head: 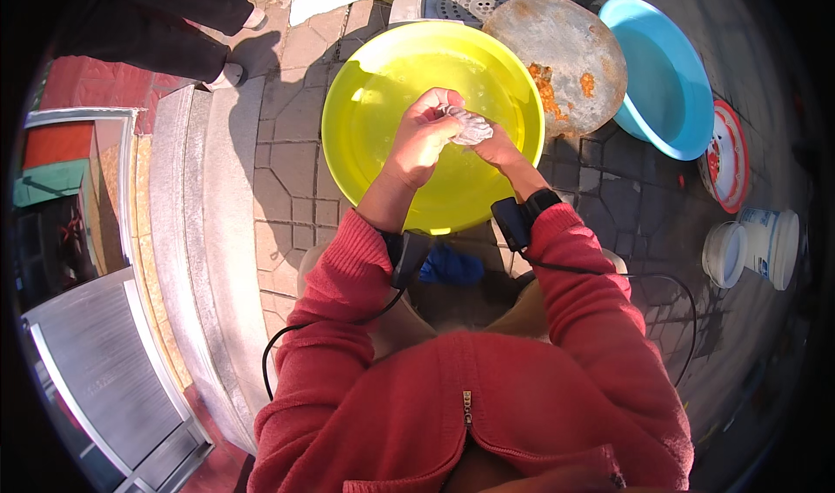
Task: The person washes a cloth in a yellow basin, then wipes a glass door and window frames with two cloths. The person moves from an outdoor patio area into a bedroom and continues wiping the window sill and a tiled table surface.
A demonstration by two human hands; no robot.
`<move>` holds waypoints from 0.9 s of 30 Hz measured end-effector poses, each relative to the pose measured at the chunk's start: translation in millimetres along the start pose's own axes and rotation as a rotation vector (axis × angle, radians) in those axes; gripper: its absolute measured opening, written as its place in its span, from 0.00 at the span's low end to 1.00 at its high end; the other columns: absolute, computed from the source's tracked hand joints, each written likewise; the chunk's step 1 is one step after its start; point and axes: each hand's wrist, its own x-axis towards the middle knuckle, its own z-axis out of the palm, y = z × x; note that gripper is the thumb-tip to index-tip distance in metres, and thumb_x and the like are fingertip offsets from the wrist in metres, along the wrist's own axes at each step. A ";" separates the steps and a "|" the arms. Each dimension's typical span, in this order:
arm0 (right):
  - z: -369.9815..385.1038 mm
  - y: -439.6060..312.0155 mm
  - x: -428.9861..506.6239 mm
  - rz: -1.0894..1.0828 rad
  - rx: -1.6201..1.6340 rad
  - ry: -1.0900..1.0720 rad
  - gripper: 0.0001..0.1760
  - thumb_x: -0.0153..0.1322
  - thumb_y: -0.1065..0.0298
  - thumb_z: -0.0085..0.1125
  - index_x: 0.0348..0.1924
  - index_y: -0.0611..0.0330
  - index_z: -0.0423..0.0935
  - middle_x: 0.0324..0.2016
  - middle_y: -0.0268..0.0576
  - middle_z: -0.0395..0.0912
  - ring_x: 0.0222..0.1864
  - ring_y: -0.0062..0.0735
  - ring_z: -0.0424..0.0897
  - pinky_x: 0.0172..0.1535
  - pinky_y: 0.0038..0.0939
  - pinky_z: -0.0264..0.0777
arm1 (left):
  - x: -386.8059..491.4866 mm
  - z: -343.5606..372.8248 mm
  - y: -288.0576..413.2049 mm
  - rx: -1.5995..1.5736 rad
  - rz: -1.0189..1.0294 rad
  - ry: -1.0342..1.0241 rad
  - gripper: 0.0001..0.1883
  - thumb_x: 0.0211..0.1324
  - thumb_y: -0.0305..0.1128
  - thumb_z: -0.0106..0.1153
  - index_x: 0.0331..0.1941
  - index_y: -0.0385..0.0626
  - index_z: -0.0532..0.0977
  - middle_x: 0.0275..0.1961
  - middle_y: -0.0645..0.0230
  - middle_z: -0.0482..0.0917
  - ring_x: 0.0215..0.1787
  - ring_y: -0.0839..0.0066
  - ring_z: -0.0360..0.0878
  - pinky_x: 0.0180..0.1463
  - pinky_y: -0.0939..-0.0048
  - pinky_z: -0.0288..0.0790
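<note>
Above a large yellow plastic basin [362, 160], my two hands hold one small, bunched, greyish-white cloth [472, 129]. It looks crumpled and wet. My left hand [427, 131] pinches its left end between thumb and fingers. At the cloth's right lower end, my right hand [499, 148] grips it, with its fingers partly hidden behind the cloth. Shallow water with a few bubbles appears to lie in the basin. Both wrists carry black strapped devices with cables.
Right of the basin are a round, stained metal lid [554, 49], a blue basin [659, 82] of water, a red-rimmed enamel dish [724, 157] and white buckets [773, 248]. A drain grate [479, 0] lies beyond. Stone steps [225, 186] run along the left; a person's legs [189, 29] stand there.
</note>
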 end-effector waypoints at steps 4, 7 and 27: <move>-4.0 -16.1 5.1 0.240 0.391 0.071 0.24 0.70 0.78 0.55 0.60 0.61 0.75 0.49 0.40 0.81 0.50 0.31 0.80 0.55 0.32 0.75 | 14.8 -25.0 -30.1 -0.189 -0.009 0.346 0.16 0.58 0.20 0.50 0.51 0.44 0.68 0.46 0.57 0.76 0.44 0.65 0.80 0.51 0.62 0.75; -1.3 -36.0 -1.1 0.021 0.614 -0.088 0.21 0.68 0.78 0.55 0.55 0.61 0.78 0.45 0.39 0.82 0.43 0.29 0.82 0.51 0.32 0.77 | 25.4 -40.2 -60.7 -0.154 -0.323 0.631 0.18 0.62 0.40 0.57 0.53 0.48 0.68 0.47 0.61 0.76 0.47 0.65 0.78 0.53 0.51 0.74; 81.8 -22.1 -17.5 -0.146 0.107 0.349 0.21 0.76 0.59 0.57 0.54 0.68 0.76 0.44 0.46 0.81 0.49 0.28 0.78 0.55 0.28 0.70 | 29.9 -19.0 -74.7 -0.395 -0.090 0.458 0.26 0.74 0.41 0.48 0.71 0.44 0.62 0.51 0.67 0.77 0.48 0.78 0.74 0.52 0.72 0.72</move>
